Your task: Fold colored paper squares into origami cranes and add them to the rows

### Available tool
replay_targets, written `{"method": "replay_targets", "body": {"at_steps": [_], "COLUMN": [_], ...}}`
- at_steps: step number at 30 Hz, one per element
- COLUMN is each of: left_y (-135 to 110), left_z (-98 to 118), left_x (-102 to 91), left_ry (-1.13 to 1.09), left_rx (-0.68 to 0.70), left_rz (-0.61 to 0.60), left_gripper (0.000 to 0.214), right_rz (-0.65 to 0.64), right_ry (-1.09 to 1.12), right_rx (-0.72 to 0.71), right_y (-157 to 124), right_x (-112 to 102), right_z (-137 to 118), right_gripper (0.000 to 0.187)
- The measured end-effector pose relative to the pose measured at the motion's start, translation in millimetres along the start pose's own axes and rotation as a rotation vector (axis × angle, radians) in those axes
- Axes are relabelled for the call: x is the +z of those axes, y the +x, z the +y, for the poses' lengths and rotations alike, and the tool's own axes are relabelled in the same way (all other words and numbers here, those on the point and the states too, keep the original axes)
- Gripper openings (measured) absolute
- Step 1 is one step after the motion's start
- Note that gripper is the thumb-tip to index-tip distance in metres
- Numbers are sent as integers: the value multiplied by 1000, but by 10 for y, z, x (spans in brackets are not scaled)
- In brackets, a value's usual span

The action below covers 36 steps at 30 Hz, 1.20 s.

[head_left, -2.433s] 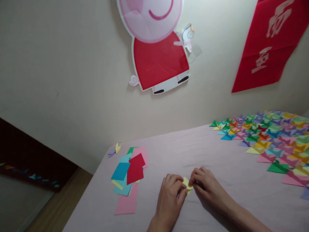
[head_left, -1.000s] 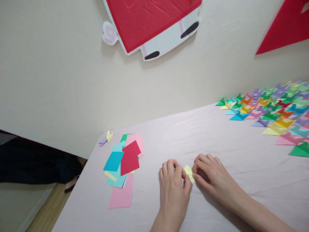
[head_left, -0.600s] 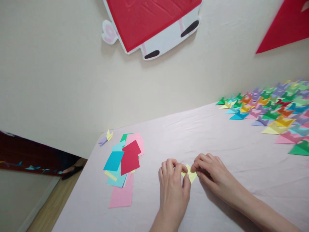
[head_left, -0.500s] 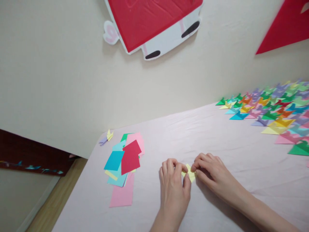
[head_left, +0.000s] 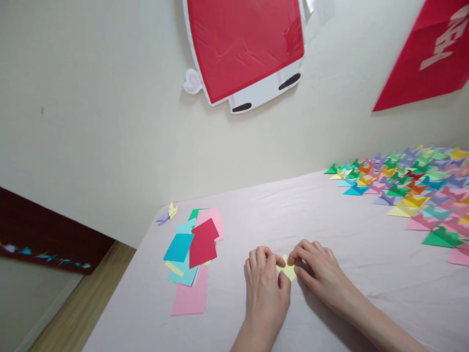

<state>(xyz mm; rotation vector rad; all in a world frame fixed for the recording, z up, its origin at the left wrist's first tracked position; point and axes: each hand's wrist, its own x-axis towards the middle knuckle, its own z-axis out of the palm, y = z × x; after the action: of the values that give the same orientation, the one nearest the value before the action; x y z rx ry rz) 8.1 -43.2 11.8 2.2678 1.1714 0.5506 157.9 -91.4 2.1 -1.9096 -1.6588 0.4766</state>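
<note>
A small folded piece of yellow paper [head_left: 287, 270] lies on the pale pink tablecloth [head_left: 330, 234] between my two hands. My left hand [head_left: 266, 288] pinches its left side with curled fingers. My right hand [head_left: 317, 271] pinches its right side, fingers bent and pressed down on the cloth. Most of the paper is hidden under my fingertips.
A loose pile of flat coloured paper squares [head_left: 194, 254] lies to the left of my hands. Two tiny folded pieces [head_left: 168, 213] sit at the table's far left corner. Several rows of folded paper shapes [head_left: 414, 190] cover the right side. The wall carries a cartoon cut-out [head_left: 245, 54] and a red banner [head_left: 428, 54].
The camera has tilted up a little, so everything sits lower in view. My hands stay on the yellow paper, fingers shifting slightly along its folds.
</note>
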Motion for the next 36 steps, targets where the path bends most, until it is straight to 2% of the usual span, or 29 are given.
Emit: {"method": "replay_targets", "body": {"at_steps": [6,14,21,24,28,31,36], "left_y": [7,32,25,2,-43,-70,-77], "left_z": [44,-20,-50,-38,-18,-14,-55], "left_x": [13,42,-17,-37,-33,-30,-12], "left_ry": [-31,-18,-2,0,9,-13,-199], "left_rx": [-30,-34,-6,23,66,92,94], "left_rz": [46,41,37,34,88,81,90], "left_gripper": [19,32,40,32,23,24,21], "right_rz": [-5,4,28,29,38,95,241], "right_ry": [16,-3,-32,-37,-17,39,161], "right_rx": [23,49,26,7,-32,-86,-146], "right_y": [7,12,26,25,-17,-64,-89], "right_x": [3,-33,-23,-24,-50,-57,-20], "right_z": [-2,-67,-25,-8,-22,-25,26], "right_gripper": [24,29,30,30,26,21,16]}}
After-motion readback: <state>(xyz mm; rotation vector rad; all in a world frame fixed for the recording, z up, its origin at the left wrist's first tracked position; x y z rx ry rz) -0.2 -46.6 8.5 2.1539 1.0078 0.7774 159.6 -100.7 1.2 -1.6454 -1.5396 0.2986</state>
